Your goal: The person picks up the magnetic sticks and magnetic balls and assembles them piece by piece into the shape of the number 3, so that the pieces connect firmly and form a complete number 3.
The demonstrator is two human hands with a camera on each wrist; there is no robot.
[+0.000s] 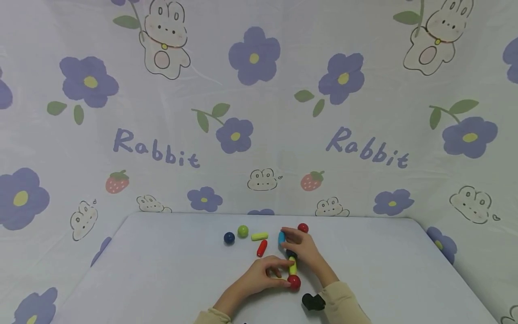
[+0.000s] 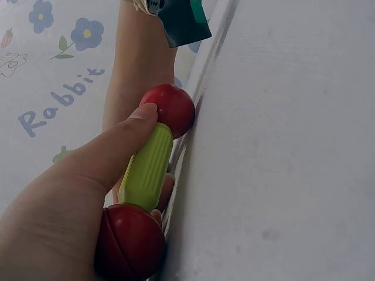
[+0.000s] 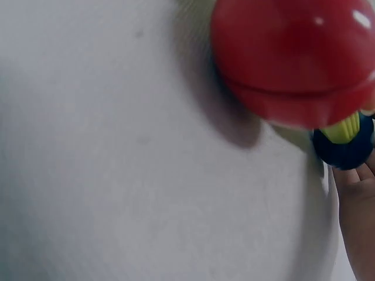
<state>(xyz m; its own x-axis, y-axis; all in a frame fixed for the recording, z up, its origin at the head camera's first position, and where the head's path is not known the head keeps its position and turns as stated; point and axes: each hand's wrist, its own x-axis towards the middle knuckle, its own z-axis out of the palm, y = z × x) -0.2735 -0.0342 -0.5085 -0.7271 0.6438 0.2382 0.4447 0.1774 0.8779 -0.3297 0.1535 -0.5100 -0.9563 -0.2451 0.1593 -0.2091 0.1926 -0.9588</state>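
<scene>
Cloth (image 1: pixel 283 108) lettered “Rabbit” is hanging beyond the cropped table (image 1: pixel 170 270). Right of centre, the left hand (image 1: pixel 260 273) is pinching a red ball (image 1: pixel 295 283) and yellow rod (image 1: pixel 293 270); the right hand (image 1: pixel 305 248), partly hiding a dark ball (image 1: pixel 291 254), is pinching a blue rod (image 1: pixel 281 238).

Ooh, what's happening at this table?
Someone is busy with colourful balls and rods on a white table. Their left hand holds a red ball, from which a yellow-green rod runs to a dark blue ball. Their right hand pinches a light blue rod close to that dark blue ball; I can't tell whether they touch. Farther back lie a navy ball, a green ball, a yellow rod and a red rod.
</scene>
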